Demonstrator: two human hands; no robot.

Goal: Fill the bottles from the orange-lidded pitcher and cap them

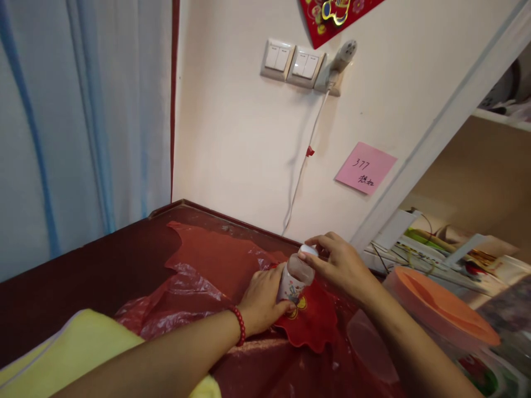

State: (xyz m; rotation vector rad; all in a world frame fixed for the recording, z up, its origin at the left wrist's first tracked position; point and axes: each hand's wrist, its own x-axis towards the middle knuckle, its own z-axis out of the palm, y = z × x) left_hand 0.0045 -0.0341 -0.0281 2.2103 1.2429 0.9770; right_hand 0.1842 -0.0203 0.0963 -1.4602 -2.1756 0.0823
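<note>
My left hand (261, 298), with a red bead bracelet (239, 326) at the wrist, is wrapped around a small flower-printed bottle (292, 287). The bottle is tilted, and its upper part looks translucent. At its top end, my right hand (338, 260) pinches a white cap (309, 251) between thumb and fingers. Whether the cap sits on the bottle or is just off it, I cannot tell. Under the bottle lies a red scalloped mat (313, 326) with gold print. A thin red plastic sheet (199, 287) lies crumpled on the dark red tabletop (99, 282).
A yellow cloth (87, 342) lies at the front left. To the right stands a clear container with an orange lid (448, 304), beside cluttered shelves (464, 166). A white cord (301, 171) hangs down the wall behind. Blue-white curtains (83, 121) border the left.
</note>
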